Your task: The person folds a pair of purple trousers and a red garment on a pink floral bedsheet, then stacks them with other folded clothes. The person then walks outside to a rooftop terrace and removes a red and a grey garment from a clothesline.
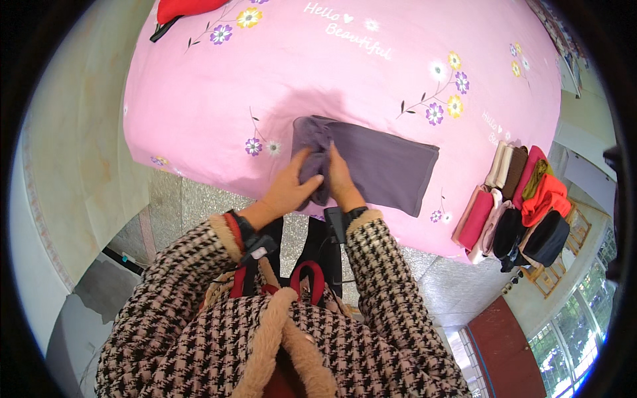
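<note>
A grey-purple garment [381, 166] lies flat on a pink flowered bedsheet [345, 73], its left end bunched up. My left hand [290, 187] grips that bunched end from the left, fingers curled into the cloth. My right hand [340, 178] presses on the same fold from the right, thumb and fingers pinching the fabric. Both hands meet at the garment's near left corner, close to the bed's front edge. My sleeves are black-and-white houndstooth with tan fleece cuffs.
A row of folded clothes [514, 202] in pink, cream, brown, orange and black sits at the bed's right corner. A red item [182, 9] lies at the far left of the bed. Grey stone floor [169, 205] runs below the bed edge; windows [570, 331] at lower right.
</note>
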